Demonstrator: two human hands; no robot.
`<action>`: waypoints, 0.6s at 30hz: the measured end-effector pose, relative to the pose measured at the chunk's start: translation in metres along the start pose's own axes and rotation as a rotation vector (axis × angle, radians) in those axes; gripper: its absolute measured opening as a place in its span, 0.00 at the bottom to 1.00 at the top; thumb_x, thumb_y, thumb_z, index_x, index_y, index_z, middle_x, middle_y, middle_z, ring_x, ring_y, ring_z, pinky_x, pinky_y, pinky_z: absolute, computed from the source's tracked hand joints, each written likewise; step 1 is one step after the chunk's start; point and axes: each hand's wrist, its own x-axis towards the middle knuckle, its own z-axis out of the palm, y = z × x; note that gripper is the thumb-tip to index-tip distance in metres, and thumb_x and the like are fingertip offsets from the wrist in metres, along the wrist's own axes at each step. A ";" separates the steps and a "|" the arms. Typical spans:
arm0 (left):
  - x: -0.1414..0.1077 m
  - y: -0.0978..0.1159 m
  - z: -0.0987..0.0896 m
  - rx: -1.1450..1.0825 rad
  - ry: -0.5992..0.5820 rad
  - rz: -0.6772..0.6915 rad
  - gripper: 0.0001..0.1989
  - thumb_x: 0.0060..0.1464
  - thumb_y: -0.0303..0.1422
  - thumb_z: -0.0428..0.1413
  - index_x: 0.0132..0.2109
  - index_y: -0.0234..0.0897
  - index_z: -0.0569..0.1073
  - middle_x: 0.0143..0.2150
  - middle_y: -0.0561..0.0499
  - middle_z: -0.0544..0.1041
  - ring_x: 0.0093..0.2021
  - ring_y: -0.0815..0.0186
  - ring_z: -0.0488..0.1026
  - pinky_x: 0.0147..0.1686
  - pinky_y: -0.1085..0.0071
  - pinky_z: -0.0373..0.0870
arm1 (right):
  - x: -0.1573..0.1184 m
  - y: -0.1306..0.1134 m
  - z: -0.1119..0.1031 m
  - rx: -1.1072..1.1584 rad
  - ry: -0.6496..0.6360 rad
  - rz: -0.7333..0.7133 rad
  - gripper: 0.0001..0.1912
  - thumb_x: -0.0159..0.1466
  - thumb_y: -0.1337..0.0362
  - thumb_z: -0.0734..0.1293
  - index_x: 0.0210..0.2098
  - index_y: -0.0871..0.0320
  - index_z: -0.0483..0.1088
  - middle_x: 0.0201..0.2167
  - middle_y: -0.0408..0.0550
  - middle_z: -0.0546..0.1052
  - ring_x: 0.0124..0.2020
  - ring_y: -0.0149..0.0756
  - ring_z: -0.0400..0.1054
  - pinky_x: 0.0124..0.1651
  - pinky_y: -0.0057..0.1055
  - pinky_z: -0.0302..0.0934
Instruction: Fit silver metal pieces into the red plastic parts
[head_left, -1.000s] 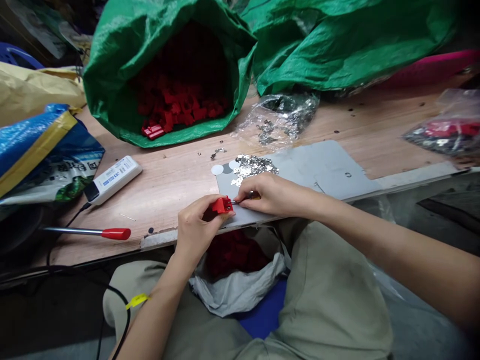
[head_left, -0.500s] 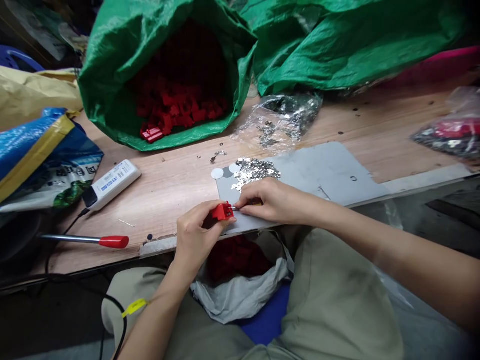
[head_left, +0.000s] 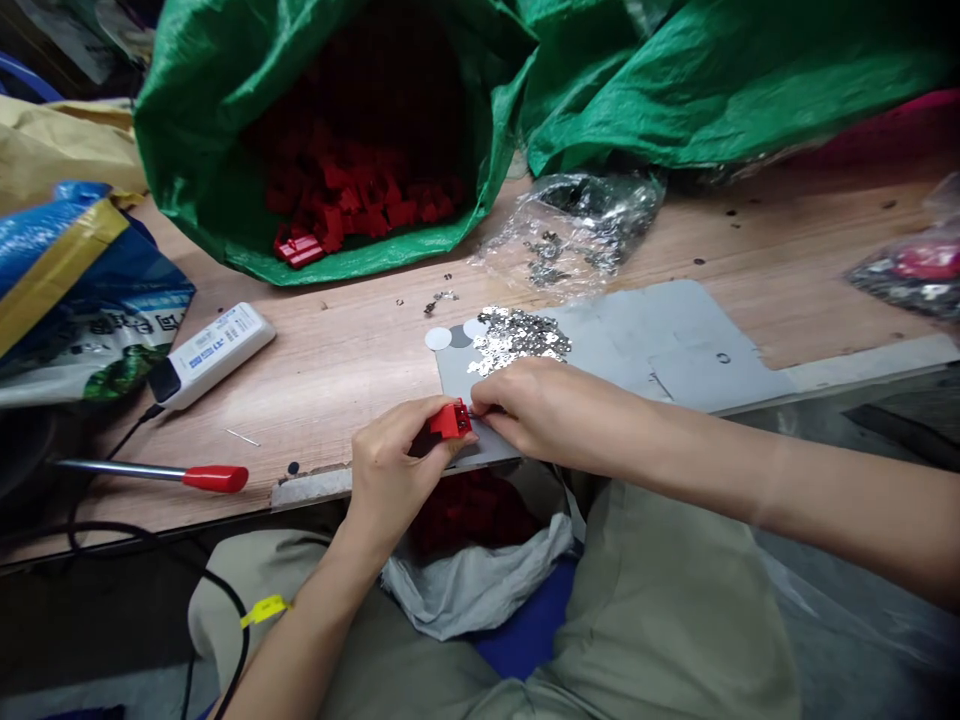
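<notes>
My left hand [head_left: 394,465] pinches a small red plastic part [head_left: 451,420] above the table's front edge. Dark openings show on the part's right side. Right against that side is my right hand [head_left: 529,410], its fingers closed on a thin metal piece whose tip just shows between the fingertips; the rest is hidden. Behind my right hand, a pile of small silvery metal pieces [head_left: 517,338] lies on a grey board [head_left: 637,335]. Three round discs, two white and one grey, sit by the pile's left side.
A green sack [head_left: 217,180] of red parts lies open at the back. Nearby is a clear bag [head_left: 585,235] of metal pieces. At left are a white power bank [head_left: 217,355] and a red-handled lever [head_left: 214,478]. A pale sack [head_left: 465,590] with red parts hangs below the edge.
The view has shifted slightly. My right hand sits closer against the red part, and less of the thin metal piece shows. A yellow bit seen beside my right fingers is now hidden.
</notes>
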 end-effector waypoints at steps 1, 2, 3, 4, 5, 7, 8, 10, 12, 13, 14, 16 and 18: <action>0.000 0.000 0.000 0.006 0.001 0.008 0.11 0.54 0.34 0.65 0.45 0.37 0.78 0.39 0.51 0.83 0.38 0.64 0.79 0.40 0.70 0.74 | 0.001 -0.002 -0.002 -0.009 -0.019 -0.002 0.08 0.61 0.72 0.65 0.30 0.59 0.76 0.25 0.48 0.77 0.26 0.36 0.66 0.28 0.29 0.46; 0.001 0.000 0.000 0.009 0.000 0.015 0.11 0.54 0.33 0.65 0.45 0.37 0.78 0.39 0.51 0.83 0.38 0.64 0.79 0.40 0.70 0.74 | 0.002 -0.004 -0.004 -0.013 -0.029 -0.001 0.08 0.61 0.72 0.65 0.30 0.59 0.76 0.25 0.48 0.76 0.26 0.36 0.66 0.28 0.29 0.46; 0.001 -0.001 0.000 0.009 -0.002 0.021 0.10 0.55 0.34 0.64 0.44 0.37 0.78 0.39 0.51 0.83 0.38 0.65 0.79 0.40 0.70 0.74 | 0.003 -0.005 -0.005 -0.011 -0.034 0.000 0.08 0.61 0.73 0.65 0.30 0.59 0.76 0.25 0.48 0.76 0.27 0.36 0.66 0.28 0.29 0.46; 0.001 -0.001 0.000 0.005 -0.006 0.023 0.10 0.55 0.34 0.64 0.44 0.37 0.78 0.39 0.51 0.83 0.38 0.64 0.79 0.40 0.71 0.73 | 0.004 -0.004 -0.005 -0.001 -0.031 0.000 0.08 0.60 0.73 0.65 0.30 0.59 0.76 0.25 0.49 0.76 0.27 0.36 0.66 0.28 0.29 0.46; 0.001 -0.002 0.000 -0.001 -0.010 0.022 0.10 0.55 0.34 0.64 0.44 0.37 0.78 0.39 0.51 0.83 0.38 0.64 0.79 0.40 0.71 0.73 | 0.005 -0.002 -0.004 0.022 -0.017 0.001 0.08 0.60 0.73 0.65 0.29 0.60 0.76 0.25 0.49 0.76 0.27 0.36 0.67 0.28 0.29 0.46; 0.001 -0.003 0.000 -0.020 -0.018 0.005 0.11 0.55 0.35 0.64 0.44 0.37 0.77 0.39 0.50 0.82 0.39 0.64 0.78 0.40 0.70 0.72 | 0.004 0.005 0.002 0.127 0.029 -0.006 0.08 0.59 0.75 0.65 0.29 0.60 0.76 0.24 0.47 0.76 0.27 0.35 0.67 0.30 0.28 0.48; 0.001 -0.003 0.001 -0.035 -0.026 -0.011 0.11 0.54 0.35 0.65 0.44 0.37 0.77 0.39 0.50 0.82 0.39 0.64 0.78 0.41 0.70 0.72 | 0.003 0.010 0.008 0.210 0.061 -0.013 0.08 0.59 0.75 0.66 0.29 0.60 0.76 0.24 0.46 0.76 0.27 0.34 0.67 0.30 0.27 0.50; 0.001 -0.003 0.002 -0.092 -0.035 -0.071 0.11 0.54 0.35 0.65 0.43 0.38 0.76 0.39 0.50 0.81 0.38 0.65 0.77 0.40 0.70 0.72 | -0.002 0.022 0.021 0.432 0.134 -0.037 0.07 0.60 0.73 0.66 0.32 0.60 0.77 0.26 0.45 0.77 0.27 0.32 0.67 0.32 0.26 0.53; 0.002 -0.001 0.001 -0.230 -0.004 -0.190 0.12 0.52 0.36 0.66 0.42 0.38 0.75 0.38 0.50 0.80 0.37 0.65 0.77 0.39 0.70 0.72 | -0.009 0.031 0.033 0.670 0.240 -0.048 0.06 0.62 0.66 0.67 0.35 0.61 0.76 0.29 0.45 0.76 0.28 0.32 0.66 0.31 0.26 0.56; 0.002 0.000 -0.001 -0.351 0.036 -0.274 0.13 0.50 0.36 0.67 0.41 0.38 0.74 0.37 0.51 0.80 0.37 0.65 0.77 0.38 0.71 0.73 | -0.013 0.032 0.038 0.783 0.338 -0.013 0.08 0.63 0.61 0.67 0.37 0.61 0.74 0.28 0.44 0.74 0.27 0.31 0.65 0.29 0.26 0.56; 0.003 0.002 -0.004 -0.513 0.086 -0.364 0.15 0.49 0.37 0.67 0.40 0.38 0.72 0.36 0.52 0.79 0.35 0.66 0.78 0.37 0.71 0.74 | -0.017 0.031 0.042 0.885 0.412 0.018 0.11 0.64 0.58 0.68 0.38 0.61 0.73 0.25 0.42 0.71 0.24 0.30 0.62 0.26 0.26 0.54; 0.005 0.007 -0.014 -0.920 0.171 -0.520 0.18 0.49 0.38 0.68 0.40 0.39 0.68 0.34 0.53 0.78 0.33 0.68 0.77 0.37 0.71 0.75 | -0.023 0.021 0.045 1.044 0.487 0.074 0.16 0.66 0.52 0.66 0.42 0.59 0.70 0.22 0.37 0.65 0.18 0.26 0.55 0.21 0.25 0.49; 0.006 0.012 -0.025 -1.297 0.194 -0.629 0.18 0.51 0.41 0.66 0.40 0.38 0.67 0.32 0.53 0.78 0.28 0.71 0.75 0.36 0.71 0.76 | -0.027 0.003 0.043 1.102 0.487 0.084 0.18 0.68 0.50 0.63 0.48 0.58 0.68 0.23 0.36 0.63 0.15 0.24 0.53 0.18 0.24 0.47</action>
